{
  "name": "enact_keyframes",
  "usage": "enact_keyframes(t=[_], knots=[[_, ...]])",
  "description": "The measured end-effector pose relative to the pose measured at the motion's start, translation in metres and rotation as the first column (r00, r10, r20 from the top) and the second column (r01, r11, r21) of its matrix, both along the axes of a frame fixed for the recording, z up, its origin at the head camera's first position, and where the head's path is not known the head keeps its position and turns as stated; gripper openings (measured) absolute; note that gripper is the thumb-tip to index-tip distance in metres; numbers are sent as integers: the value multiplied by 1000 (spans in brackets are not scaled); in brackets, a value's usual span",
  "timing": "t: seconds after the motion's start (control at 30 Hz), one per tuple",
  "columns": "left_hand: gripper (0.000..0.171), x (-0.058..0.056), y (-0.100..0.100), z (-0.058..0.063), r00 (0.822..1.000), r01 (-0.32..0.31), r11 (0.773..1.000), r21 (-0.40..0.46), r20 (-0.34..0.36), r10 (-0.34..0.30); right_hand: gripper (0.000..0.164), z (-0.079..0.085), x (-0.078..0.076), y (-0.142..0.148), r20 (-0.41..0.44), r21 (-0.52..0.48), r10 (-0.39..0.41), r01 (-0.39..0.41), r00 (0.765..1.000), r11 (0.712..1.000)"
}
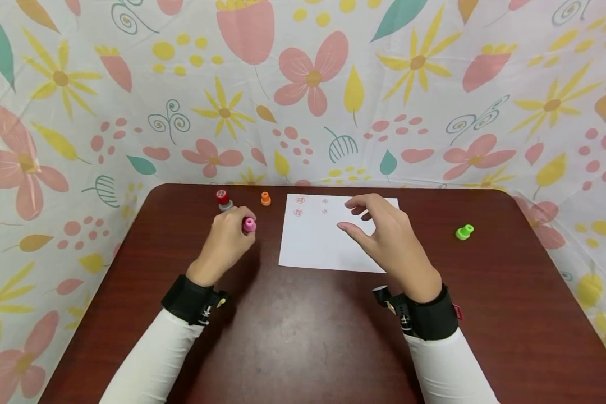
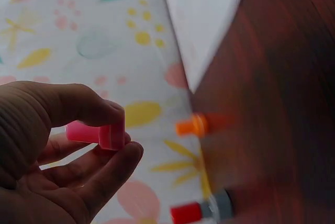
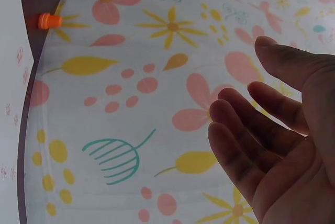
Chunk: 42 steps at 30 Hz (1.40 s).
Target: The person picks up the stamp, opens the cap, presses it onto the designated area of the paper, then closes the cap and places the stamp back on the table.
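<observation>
My left hand (image 1: 226, 242) pinches a small pink stamp (image 1: 249, 224) between thumb and fingertips, left of the paper. In the left wrist view the pink stamp (image 2: 110, 136) lies sideways, its wide end at the fingertips. A white sheet of paper (image 1: 313, 241) bears several small red printed marks (image 1: 299, 212) in its upper left part. Over the sheet's right side hangs my right hand (image 1: 391, 247), thumb and fingers spread apart with nothing between them. The right wrist view shows the same hand (image 3: 277, 135) with loosely bent fingers.
Beyond my left hand stands a red and grey stamp (image 1: 223, 197), with an orange stamp (image 1: 265, 198) to its right. A bright green stamp (image 1: 464, 232) sits at the right of the dark wooden table (image 1: 293, 342). A flower-patterned cloth (image 1: 313, 129) rises behind the table.
</observation>
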State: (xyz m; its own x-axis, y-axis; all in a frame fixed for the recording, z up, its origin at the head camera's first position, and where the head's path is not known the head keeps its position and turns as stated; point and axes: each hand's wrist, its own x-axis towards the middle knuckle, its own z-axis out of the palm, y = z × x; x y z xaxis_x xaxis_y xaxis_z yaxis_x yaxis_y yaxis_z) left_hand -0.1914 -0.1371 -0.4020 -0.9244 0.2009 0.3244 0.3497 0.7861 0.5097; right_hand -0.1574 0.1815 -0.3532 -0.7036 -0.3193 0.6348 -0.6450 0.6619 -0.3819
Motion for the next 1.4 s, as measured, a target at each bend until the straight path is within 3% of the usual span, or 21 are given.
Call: enact_keyframes(t=[0.23,0.4,0.53,0.77,1.03,1.27,1.4], knots=[[11,-15,-32,-12,996,-52,997,-54,75,57,43,-1,-4,2,4,15,-14,14,1000,1000],[15,-25,-47,-22,980,-73,994,-83,179,87,43,-3,-6,4,46,47,-42,40,998,998],[14,-33,-56,-32,972,-82,991,-102,213,103,42,-6,-9,5,65,94,-68,62,996,994],[9,-37,-68,-46,968,-93,988,-122,223,118,39,-10,-13,7,35,141,-77,71,996,987],[9,-33,-73,-53,971,-98,986,-137,204,125,37,-13,-14,9,61,178,-73,61,996,982],[37,-36,-68,-54,971,-49,990,-131,227,78,31,-18,-12,20,63,181,-99,86,993,980],[49,-32,-64,-50,979,-34,989,-147,195,62,36,-25,-15,35,16,201,-113,107,994,974]])
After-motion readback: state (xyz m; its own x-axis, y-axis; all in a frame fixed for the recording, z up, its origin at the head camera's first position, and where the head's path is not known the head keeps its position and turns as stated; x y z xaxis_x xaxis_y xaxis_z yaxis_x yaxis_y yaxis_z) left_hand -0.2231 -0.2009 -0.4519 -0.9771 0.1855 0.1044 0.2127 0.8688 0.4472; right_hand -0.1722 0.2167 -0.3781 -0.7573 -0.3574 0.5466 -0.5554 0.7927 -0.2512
